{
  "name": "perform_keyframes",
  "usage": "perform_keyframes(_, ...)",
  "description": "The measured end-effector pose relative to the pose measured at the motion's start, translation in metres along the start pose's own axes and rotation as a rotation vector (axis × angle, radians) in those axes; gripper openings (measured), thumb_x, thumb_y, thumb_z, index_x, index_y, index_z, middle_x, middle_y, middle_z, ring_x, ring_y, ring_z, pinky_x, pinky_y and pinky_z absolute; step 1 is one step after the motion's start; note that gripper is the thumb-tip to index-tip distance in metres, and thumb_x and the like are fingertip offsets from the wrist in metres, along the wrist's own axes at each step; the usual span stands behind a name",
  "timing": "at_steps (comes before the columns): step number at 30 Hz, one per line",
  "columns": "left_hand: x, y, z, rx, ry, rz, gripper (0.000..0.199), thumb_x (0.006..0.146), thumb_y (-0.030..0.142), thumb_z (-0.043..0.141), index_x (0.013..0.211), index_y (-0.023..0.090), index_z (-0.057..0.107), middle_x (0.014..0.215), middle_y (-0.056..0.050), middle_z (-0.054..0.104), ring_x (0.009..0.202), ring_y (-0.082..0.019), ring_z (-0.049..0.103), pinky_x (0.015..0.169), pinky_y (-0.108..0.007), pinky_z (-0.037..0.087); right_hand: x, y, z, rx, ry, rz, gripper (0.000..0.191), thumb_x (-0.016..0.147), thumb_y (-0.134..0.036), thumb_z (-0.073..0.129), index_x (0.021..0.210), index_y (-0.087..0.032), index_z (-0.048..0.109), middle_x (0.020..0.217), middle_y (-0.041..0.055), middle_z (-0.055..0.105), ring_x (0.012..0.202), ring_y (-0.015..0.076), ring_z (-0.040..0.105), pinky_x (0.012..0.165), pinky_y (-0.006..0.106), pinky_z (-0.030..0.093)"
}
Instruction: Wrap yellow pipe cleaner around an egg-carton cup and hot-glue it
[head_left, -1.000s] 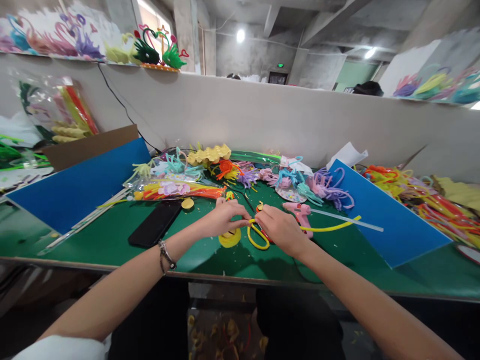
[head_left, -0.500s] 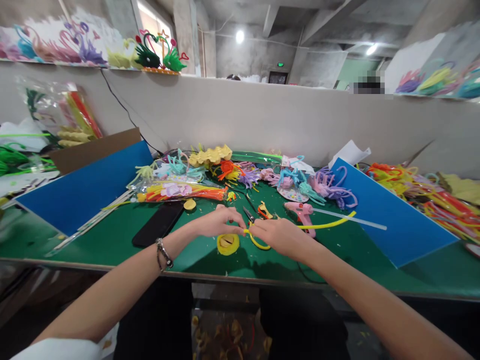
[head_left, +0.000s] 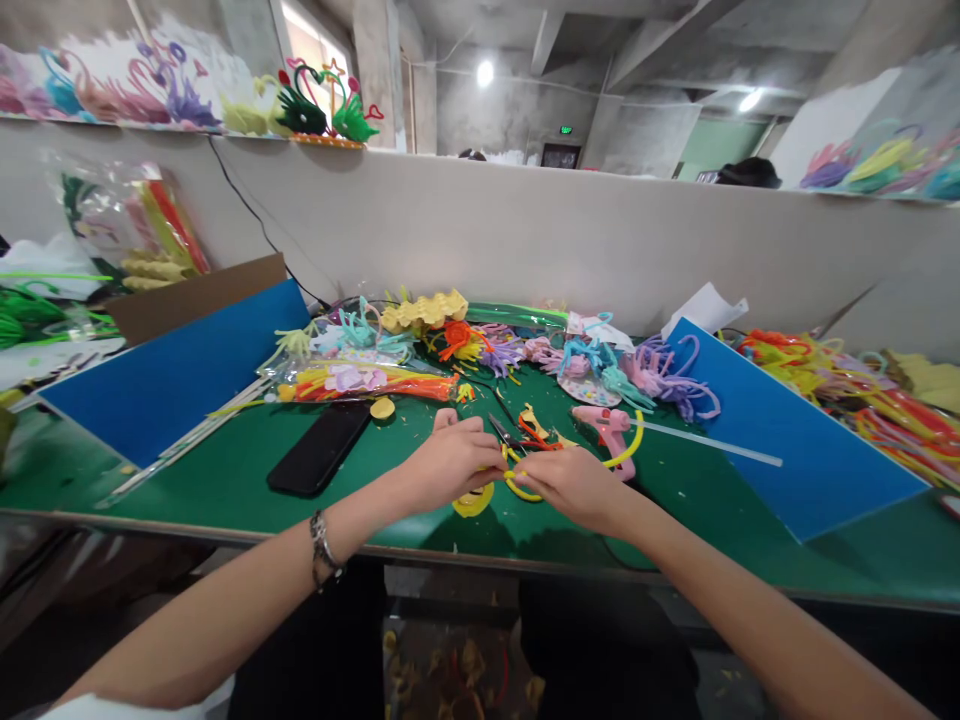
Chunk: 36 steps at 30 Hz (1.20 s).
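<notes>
Head view: your left hand (head_left: 450, 462) and right hand (head_left: 574, 483) meet near the front edge of the green table (head_left: 225, 480), fingertips pressed together and pinching a yellow pipe cleaner (head_left: 517, 487) that loops between them and arcs away to the right. A yellow coiled disc (head_left: 472, 500) lies just beneath your left hand. Scissors (head_left: 517, 432) rest just beyond your fingers; a pink glue gun (head_left: 611, 425) sits to their right. A black phone (head_left: 319, 448) lies to the left, and blue boards (head_left: 172, 370) flank the work area.
</notes>
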<state>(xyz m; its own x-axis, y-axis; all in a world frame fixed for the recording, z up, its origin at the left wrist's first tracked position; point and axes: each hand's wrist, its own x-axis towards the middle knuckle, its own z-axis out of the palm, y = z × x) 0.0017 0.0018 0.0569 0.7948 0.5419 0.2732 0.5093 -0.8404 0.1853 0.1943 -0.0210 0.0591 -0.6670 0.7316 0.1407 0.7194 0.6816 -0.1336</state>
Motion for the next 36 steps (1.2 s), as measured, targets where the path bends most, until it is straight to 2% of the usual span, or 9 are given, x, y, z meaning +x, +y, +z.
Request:
perform_keyframes(3, -0.003, 0.011, 0.005, 0.270, 0.053, 0.061, 0.016, 0.089, 0.018, 0.048, 0.080, 0.018, 0.062, 0.074, -0.001, 0.062, 0.079, -0.017, 0.045, 0.064, -0.034, 0.021, 0.002, -0.005, 0.005, 0.117, 0.057, 0.120, 0.046, 0.090, -0.021, 0.028, 0.051, -0.016, 0.052, 0.045, -0.0022, 0.049, 0.043, 0.0084, 0.043, 0.044, 0.021, 0.028)
perform_keyframes(5, -0.003, 0.015, 0.007, 0.329, 0.063, 0.072, 0.014, 0.088, 0.015, 0.049, 0.080, 0.018, 0.061, 0.073, -0.001, 0.060, 0.079, -0.017, 0.045, 0.065, -0.034, 0.022, 0.004, -0.007, 0.009, 0.173, 0.091, 0.180, 0.050, 0.090, -0.018, 0.022, 0.049, -0.016, 0.051, 0.040, -0.0031, 0.043, 0.038, 0.0079, 0.040, 0.041, 0.020, 0.028)
perform_keyframes(7, -0.002, 0.013, 0.008, 0.327, 0.075, 0.056, 0.017, 0.089, 0.016, 0.047, 0.079, 0.018, 0.061, 0.074, -0.001, 0.061, 0.079, -0.017, 0.045, 0.065, -0.034, 0.022, 0.005, -0.008, 0.010, 0.200, 0.137, 0.219, 0.047, 0.090, -0.020, 0.024, 0.057, -0.015, 0.056, 0.042, -0.0033, 0.045, 0.039, 0.0085, 0.041, 0.040, 0.019, 0.029)
perform_keyframes(10, 0.002, 0.005, 0.004, 0.158, 0.048, 0.004, 0.020, 0.090, 0.024, 0.047, 0.079, 0.019, 0.064, 0.077, 0.000, 0.065, 0.076, -0.016, 0.046, 0.064, -0.033, 0.021, 0.004, -0.007, 0.010, 0.188, 0.222, 0.238, 0.031, 0.090, -0.028, 0.034, 0.081, -0.015, 0.060, 0.061, -0.0006, 0.059, 0.050, 0.0102, 0.050, 0.047, 0.020, 0.035)
perform_keyframes(14, 0.004, -0.004, -0.002, -0.063, -0.011, -0.050, 0.015, 0.086, 0.026, 0.054, 0.080, 0.020, 0.066, 0.080, 0.001, 0.069, 0.073, -0.015, 0.047, 0.063, -0.032, 0.019, 0.000, -0.003, 0.006, 0.105, 0.259, 0.146, 0.027, 0.091, -0.030, 0.036, 0.086, -0.018, 0.060, 0.078, 0.0049, 0.063, 0.067, 0.0131, 0.056, 0.058, 0.022, 0.037)
perform_keyframes(20, 0.004, -0.007, -0.004, -0.113, -0.024, -0.060, 0.013, 0.084, 0.028, 0.058, 0.077, 0.020, 0.067, 0.081, 0.002, 0.071, 0.073, -0.014, 0.049, 0.064, -0.032, 0.019, -0.004, 0.008, 0.000, -0.031, 0.191, -0.032, 0.033, 0.091, -0.034, 0.036, 0.077, -0.018, 0.061, 0.064, 0.0034, 0.054, 0.059, 0.0132, 0.049, 0.052, 0.025, 0.027)
perform_keyframes(25, 0.004, -0.007, -0.004, -0.066, 0.001, -0.061, 0.015, 0.085, 0.028, 0.056, 0.079, 0.019, 0.067, 0.080, 0.001, 0.070, 0.075, -0.015, 0.047, 0.064, -0.033, 0.019, -0.002, 0.004, 0.000, -0.063, 0.190, -0.035, 0.035, 0.093, -0.027, 0.032, 0.070, -0.016, 0.057, 0.064, 0.0022, 0.055, 0.059, 0.0115, 0.050, 0.051, 0.023, 0.029)
perform_keyframes(31, 0.004, 0.001, -0.006, 0.145, 0.059, 0.017, 0.024, 0.091, 0.026, 0.046, 0.078, 0.018, 0.065, 0.078, -0.002, 0.067, 0.078, -0.017, 0.045, 0.063, -0.034, 0.019, 0.003, -0.006, 0.003, -0.115, 0.190, -0.006, 0.051, 0.096, -0.018, 0.016, 0.054, -0.016, 0.045, 0.043, -0.0065, 0.039, 0.038, 0.0048, 0.038, 0.041, 0.017, 0.026)
perform_keyframes(36, 0.007, -0.003, -0.015, -0.078, -0.054, -0.067, 0.013, 0.085, 0.024, 0.056, 0.078, 0.019, 0.066, 0.081, 0.001, 0.070, 0.075, -0.015, 0.046, 0.065, -0.033, 0.018, -0.003, -0.004, -0.001, -0.297, 0.266, -0.120, 0.033, 0.094, -0.020, 0.030, 0.078, -0.015, 0.060, 0.058, -0.0011, 0.058, 0.049, 0.0079, 0.049, 0.046, 0.021, 0.026)
